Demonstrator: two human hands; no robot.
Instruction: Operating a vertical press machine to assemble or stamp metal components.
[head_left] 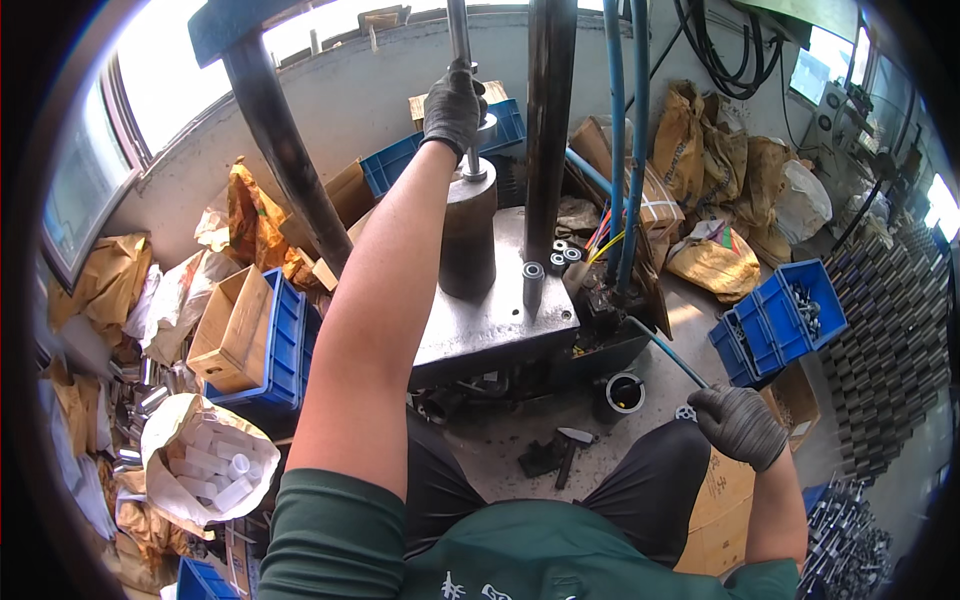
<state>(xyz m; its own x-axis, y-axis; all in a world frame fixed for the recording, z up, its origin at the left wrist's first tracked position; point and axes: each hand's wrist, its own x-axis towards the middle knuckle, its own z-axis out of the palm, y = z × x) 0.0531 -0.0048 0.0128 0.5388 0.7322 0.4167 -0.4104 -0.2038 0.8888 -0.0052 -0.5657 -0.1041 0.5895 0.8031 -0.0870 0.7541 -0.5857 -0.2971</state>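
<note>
With fingers [466,84] of the gloved left hand [452,112] wrapped around an upright metal rod [459,35] above a thick cylinder [468,240] on the steel bench [455,335], grips a thin blue lever [668,352] in the gloved right hand [738,425], near blue bins [765,345] of metal parts [804,306].

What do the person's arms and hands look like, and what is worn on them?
The left hand and right hand each wear a dark grey glove ending near the wrist. The short sleeves are dark green; both forearms are bare.
</note>
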